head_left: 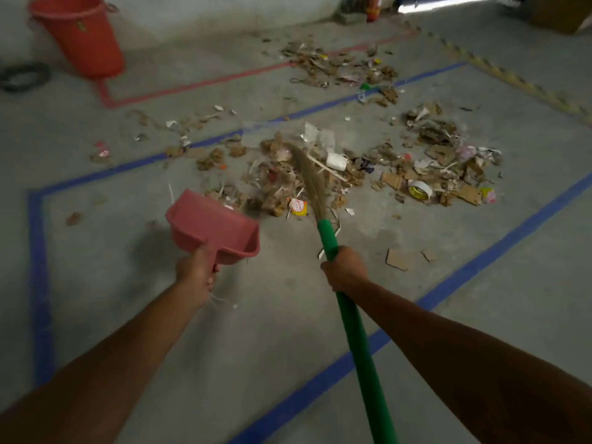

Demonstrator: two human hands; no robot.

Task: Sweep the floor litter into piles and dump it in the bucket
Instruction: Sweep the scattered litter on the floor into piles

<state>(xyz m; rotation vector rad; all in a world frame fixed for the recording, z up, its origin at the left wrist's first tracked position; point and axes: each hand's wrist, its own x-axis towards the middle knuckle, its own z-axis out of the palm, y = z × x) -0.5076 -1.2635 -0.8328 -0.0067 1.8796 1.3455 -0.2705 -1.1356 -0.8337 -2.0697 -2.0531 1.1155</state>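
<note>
Fingers (330,273) of the right hand (345,270) curl round the green broom (352,328), its long axis running away and slightly leftward, bristles in the litter pile (323,174). Left hand (196,276) grips the pink dustpan (213,224) just beside that pile; red bucket (80,36) stands far left, well apart

The red bucket (83,40) is clipped at its rim by the picture's top edge. The dustpan (211,225) handle is mostly buried in the left hand (195,277) grip. The broom (328,240) handle runs off the bottom edge, and its bristles blur among litter (275,184) scraps too small to name.
</note>
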